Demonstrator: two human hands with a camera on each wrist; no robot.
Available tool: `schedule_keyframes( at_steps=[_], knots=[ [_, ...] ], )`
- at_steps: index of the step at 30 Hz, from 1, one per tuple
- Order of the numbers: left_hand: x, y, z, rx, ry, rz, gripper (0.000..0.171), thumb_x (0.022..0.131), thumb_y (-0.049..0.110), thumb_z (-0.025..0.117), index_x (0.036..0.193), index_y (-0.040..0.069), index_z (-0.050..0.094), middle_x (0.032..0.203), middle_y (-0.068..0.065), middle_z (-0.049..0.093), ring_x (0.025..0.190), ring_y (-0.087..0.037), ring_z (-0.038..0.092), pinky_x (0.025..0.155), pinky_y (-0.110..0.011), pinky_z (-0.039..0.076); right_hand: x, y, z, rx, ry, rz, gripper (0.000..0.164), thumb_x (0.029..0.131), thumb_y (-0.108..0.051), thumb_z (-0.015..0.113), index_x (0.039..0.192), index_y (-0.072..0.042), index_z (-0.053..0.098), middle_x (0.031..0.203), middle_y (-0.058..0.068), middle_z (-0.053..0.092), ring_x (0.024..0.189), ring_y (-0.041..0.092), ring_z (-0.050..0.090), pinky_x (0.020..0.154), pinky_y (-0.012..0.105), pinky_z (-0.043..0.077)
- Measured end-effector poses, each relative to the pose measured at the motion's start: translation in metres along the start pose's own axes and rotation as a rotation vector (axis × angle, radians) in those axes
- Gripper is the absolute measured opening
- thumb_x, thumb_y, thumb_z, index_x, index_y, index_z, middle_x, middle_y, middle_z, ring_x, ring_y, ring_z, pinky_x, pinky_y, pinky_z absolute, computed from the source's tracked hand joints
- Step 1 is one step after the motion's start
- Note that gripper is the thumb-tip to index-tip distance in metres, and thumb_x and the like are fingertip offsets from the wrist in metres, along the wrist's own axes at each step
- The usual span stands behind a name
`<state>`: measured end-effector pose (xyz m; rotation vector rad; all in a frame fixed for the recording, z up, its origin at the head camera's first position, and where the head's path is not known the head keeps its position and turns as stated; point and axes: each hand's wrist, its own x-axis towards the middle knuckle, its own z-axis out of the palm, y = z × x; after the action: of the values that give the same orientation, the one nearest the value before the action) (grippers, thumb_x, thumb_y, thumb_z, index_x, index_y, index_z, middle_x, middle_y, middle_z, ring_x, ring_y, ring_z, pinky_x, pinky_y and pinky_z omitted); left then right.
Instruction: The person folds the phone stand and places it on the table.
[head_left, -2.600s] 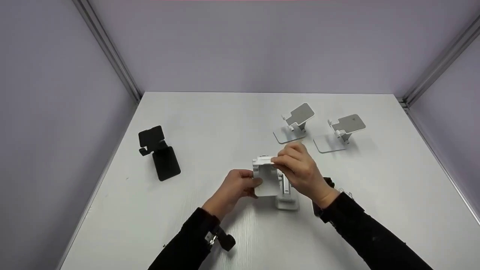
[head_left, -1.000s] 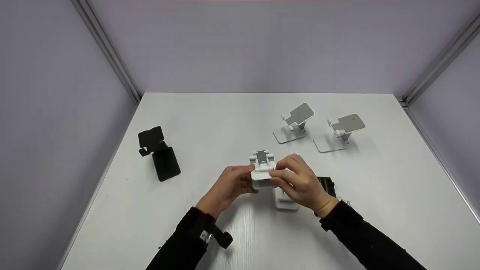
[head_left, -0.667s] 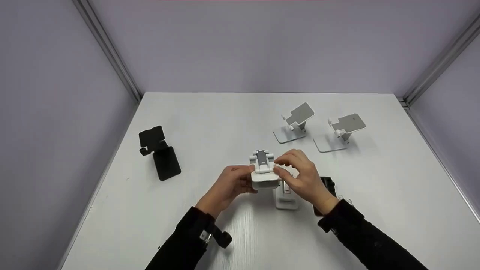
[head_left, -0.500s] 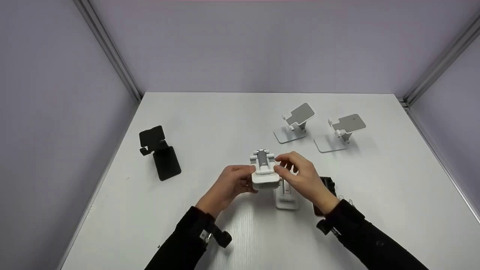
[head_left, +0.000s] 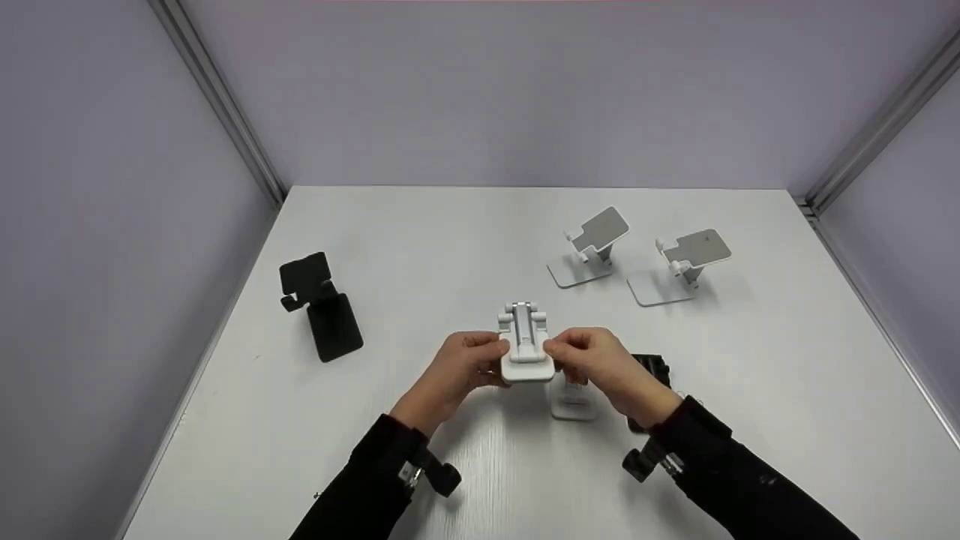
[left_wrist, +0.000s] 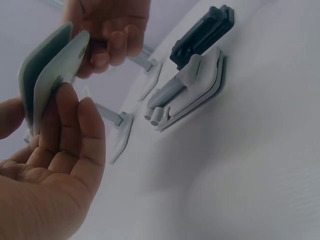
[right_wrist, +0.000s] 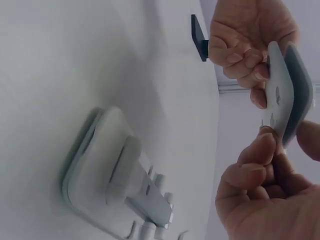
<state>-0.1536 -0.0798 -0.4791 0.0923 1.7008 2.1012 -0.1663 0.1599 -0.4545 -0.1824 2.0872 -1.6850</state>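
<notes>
A white foldable phone stand (head_left: 527,369) is held up over the table in the head view, its hinged arm facing up. My left hand (head_left: 463,369) grips its left edge between thumb and fingers. On the opposite edge, my right hand (head_left: 604,371) pinches it the same way. Both wrist views show its two plates lying nearly together with a narrow wedge-shaped gap, the left wrist view showing the plate edges (left_wrist: 62,65). Below and slightly right, a second white phone stand (head_left: 574,409) lies folded flat, partly hidden by my right hand in the head view.
A black folded phone stand (left_wrist: 202,35) lies beside the white folded one, mostly behind my right wrist. At the left stands an unfolded black phone stand (head_left: 334,330). Two unfolded white phone stands, one (head_left: 602,229) and another (head_left: 699,247), stand at the back right.
The held stand has been turned from plates upright to hinge arm facing up, and its plates have come closer together. My right hand has moved from its top down to its right edge.
</notes>
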Motion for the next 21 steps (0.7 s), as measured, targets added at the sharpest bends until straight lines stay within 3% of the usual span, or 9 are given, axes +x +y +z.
schedule_keyframes(
  at_steps=[8, 14, 18, 21],
  knots=[
    [0.001, -0.005, 0.002, 0.079, 0.033, -0.027, 0.031, 0.100, 0.020, 0.064, 0.117, -0.006, 0.068, 0.093, -0.008, 0.073, 0.079, -0.018, 0.070, 0.074, -0.033, 0.060, 0.002, 0.007, 0.003, 0.019, 0.003, 0.067, 0.019, 0.100, -0.019, 0.067, 0.098, 0.000, 0.067, 0.074, -0.002, 0.056, 0.060, 0.008, 0.048, 0.053, 0.020, 0.038],
    [0.004, -0.007, 0.002, 0.108, 0.062, -0.045, 0.031, 0.099, 0.018, 0.065, 0.117, -0.007, 0.068, 0.092, -0.008, 0.072, 0.076, -0.017, 0.070, 0.072, -0.032, 0.060, 0.003, 0.008, 0.003, -0.006, 0.034, 0.100, 0.022, 0.099, -0.021, 0.068, 0.099, 0.001, 0.069, 0.073, -0.001, 0.057, 0.057, 0.007, 0.047, 0.051, 0.020, 0.039],
    [0.005, -0.010, -0.001, 0.196, 0.090, -0.052, 0.030, 0.098, 0.017, 0.065, 0.115, -0.008, 0.068, 0.091, -0.010, 0.073, 0.075, -0.017, 0.070, 0.071, -0.033, 0.060, 0.001, 0.005, -0.001, -0.055, 0.077, 0.097, 0.027, 0.101, -0.023, 0.065, 0.106, 0.004, 0.071, 0.075, 0.001, 0.059, 0.055, 0.008, 0.047, 0.050, 0.020, 0.041],
    [0.005, -0.013, -0.005, 0.267, 0.120, -0.076, 0.022, 0.098, 0.014, 0.063, 0.104, -0.006, 0.069, 0.087, -0.009, 0.072, 0.072, -0.017, 0.068, 0.069, -0.033, 0.060, -0.001, 0.003, -0.007, -0.074, 0.109, 0.072, 0.026, 0.102, -0.020, 0.062, 0.108, 0.004, 0.072, 0.075, 0.003, 0.059, 0.054, 0.009, 0.044, 0.050, 0.020, 0.039]
  ],
)
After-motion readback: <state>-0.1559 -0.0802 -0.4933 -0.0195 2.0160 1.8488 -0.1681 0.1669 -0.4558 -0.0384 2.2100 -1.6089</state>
